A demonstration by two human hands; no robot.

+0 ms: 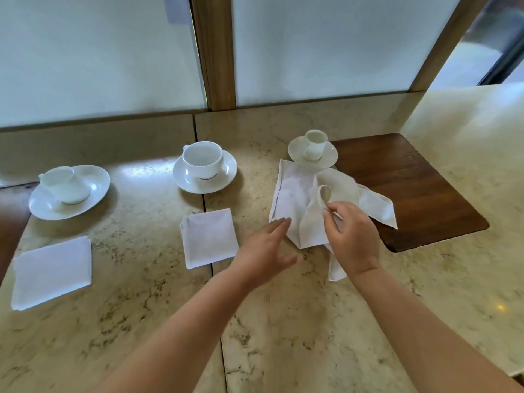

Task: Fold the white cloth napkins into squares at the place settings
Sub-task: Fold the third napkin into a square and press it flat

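Pinching a raised fold of the unfolded napkin (295,191) between thumb and fingertips, the right hand (353,236) works over the crumpled cloth, which lies spread toward the far right part of the marble table (283,321), partly over the near-left corner of a dark wooden inset panel (425,194). The left hand (266,251) reaches in with fingers straight and spread, its fingertips at the cloth's near-left edge; whether they touch it I cannot tell, as the hand is blurred. A small cup on a saucer (313,150) stands just beyond the cloth. Toward the middle, a folded square napkin (209,238) lies nearer than a larger cup and saucer (204,167). By the left edge, another folded square napkin (52,272) lies nearer than a third cup and saucer (69,191).
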